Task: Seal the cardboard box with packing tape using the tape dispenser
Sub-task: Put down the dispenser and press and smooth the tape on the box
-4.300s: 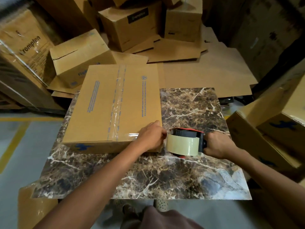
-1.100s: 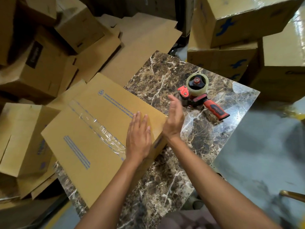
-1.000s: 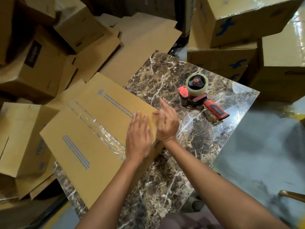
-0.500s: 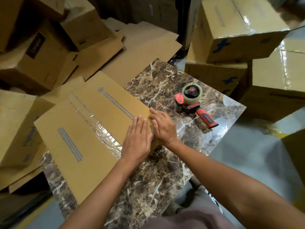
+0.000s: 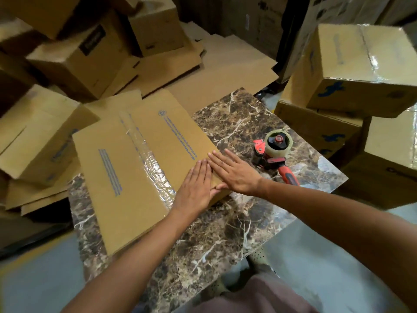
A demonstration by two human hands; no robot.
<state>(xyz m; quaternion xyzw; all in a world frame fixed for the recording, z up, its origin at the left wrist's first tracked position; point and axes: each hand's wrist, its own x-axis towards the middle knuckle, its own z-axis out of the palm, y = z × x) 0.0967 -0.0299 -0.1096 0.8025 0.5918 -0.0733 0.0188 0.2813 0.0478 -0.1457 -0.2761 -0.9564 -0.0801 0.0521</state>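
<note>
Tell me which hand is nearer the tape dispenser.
Right. The right hand lies flat on the box's near corner, just beside the tape dispenser; the left hand rests farther away on the box top.

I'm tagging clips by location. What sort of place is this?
Probably a warehouse packing area: stacked cardboard boxes, flattened cartons on the floor, and a tape dispenser on a marble-pattern table.

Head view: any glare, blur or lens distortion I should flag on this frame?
Head view: glare on the clear tape strip along the cardboard box, and on the taped box at upper right; edges bow from the wide-angle lens, with soft, smeared corners; both hands, left hand and right hand, and the tape dispenser on the marble table are reasonably sharp.
</note>
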